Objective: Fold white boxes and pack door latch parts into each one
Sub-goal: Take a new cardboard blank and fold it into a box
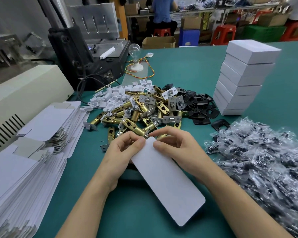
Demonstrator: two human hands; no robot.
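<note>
At the far left the stack of flat box blanks [33, 152] lies fanned along the table [187, 66], its near edge just beside the left forearm; the supply looks plentiful, so the folding stage seems far from over; the left hand [126, 146] has its fingers curled and pinches the far left corner of one white box blank [167, 182], which runs as a long panel from the hands back toward the person; the right hand [172, 143] pinches the far right corner, thumb and forefinger tight on the card; neither hand holds anything else. I judge the step to be the start of forming this blank into a box; whether any crease is already made cannot be told, since only the flat top face shows.

The next move likely calls for pushing the sides up square and tucking the end flap; the rounded near end hangs over bare green table, so there is room to swing it there; the far end is tighter, as the fingertips sit just beside the heap of brass latch bolts [138, 110], and a forward sweep could snag one.

Beyond that heap lie white plastic pieces [113, 97] and, to the right, black strike plates [198, 103]; further right a stack of folded white boxes [243, 79] stands slightly staggered, well apart from the hands; the bagged screws [265, 165] crowd the right forearm, leaving little sideways room on that side.
</note>
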